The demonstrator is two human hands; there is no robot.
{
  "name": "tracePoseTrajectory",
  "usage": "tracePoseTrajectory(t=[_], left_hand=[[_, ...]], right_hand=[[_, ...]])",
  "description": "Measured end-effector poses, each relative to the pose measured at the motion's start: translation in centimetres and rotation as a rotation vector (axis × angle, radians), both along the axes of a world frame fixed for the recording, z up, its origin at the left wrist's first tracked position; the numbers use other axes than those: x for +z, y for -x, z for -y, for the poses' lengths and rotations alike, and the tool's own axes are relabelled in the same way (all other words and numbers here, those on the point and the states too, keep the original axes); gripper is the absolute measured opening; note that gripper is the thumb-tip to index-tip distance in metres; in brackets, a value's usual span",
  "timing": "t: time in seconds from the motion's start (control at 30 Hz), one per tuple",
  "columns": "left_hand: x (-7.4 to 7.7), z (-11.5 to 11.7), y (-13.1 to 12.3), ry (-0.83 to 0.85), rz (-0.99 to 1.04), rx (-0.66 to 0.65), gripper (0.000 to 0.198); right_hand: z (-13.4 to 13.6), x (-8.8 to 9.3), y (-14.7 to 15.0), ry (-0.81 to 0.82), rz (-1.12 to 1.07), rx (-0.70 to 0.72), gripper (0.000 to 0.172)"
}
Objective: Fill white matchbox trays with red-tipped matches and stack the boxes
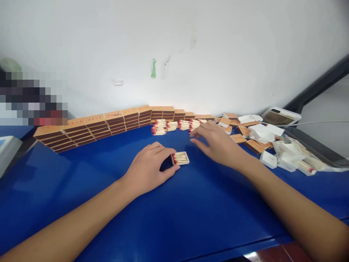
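My left hand (151,168) rests on the blue table (191,211), fingers curled round the left end of a small white tray of red-tipped matches (180,158). My right hand (216,142) lies further back, fingers stretched flat toward the heap of loose matches (174,126) near the wall, holding nothing. Its fingertips reach the right edge of that heap.
A long row of stacked orange matchboxes (95,127) runs along the wall from the left. To the right lies a jumble of orange sleeves (245,140) and white inner trays (275,145). A white device (280,116) sits at the back right, another object (7,151) at the left edge.
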State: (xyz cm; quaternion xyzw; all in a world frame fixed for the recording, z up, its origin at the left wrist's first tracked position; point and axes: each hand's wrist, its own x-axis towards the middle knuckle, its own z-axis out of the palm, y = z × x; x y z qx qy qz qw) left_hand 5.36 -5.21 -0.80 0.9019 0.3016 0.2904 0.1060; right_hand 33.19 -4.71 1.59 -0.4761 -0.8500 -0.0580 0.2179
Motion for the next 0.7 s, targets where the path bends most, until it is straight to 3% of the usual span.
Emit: tracePoseTrajectory(t=[0.1,0.2,0.7], left_hand=[[-0.1,0.0,0.0,0.004,0.001,-0.004,0.025],[-0.1,0.0,0.0,0.005,0.000,-0.009,0.026],[0.0,0.1,0.0,0.005,-0.015,-0.008,0.027]], right_hand=[[-2.0,-1.2,-2.1,-0.055,0.058,-0.101,0.015],[-3.2,-2.0,-3.3,-0.050,0.049,-0.108,0.018],[-3.9,-2.2,-3.3,-0.049,0.024,-0.068,0.018]])
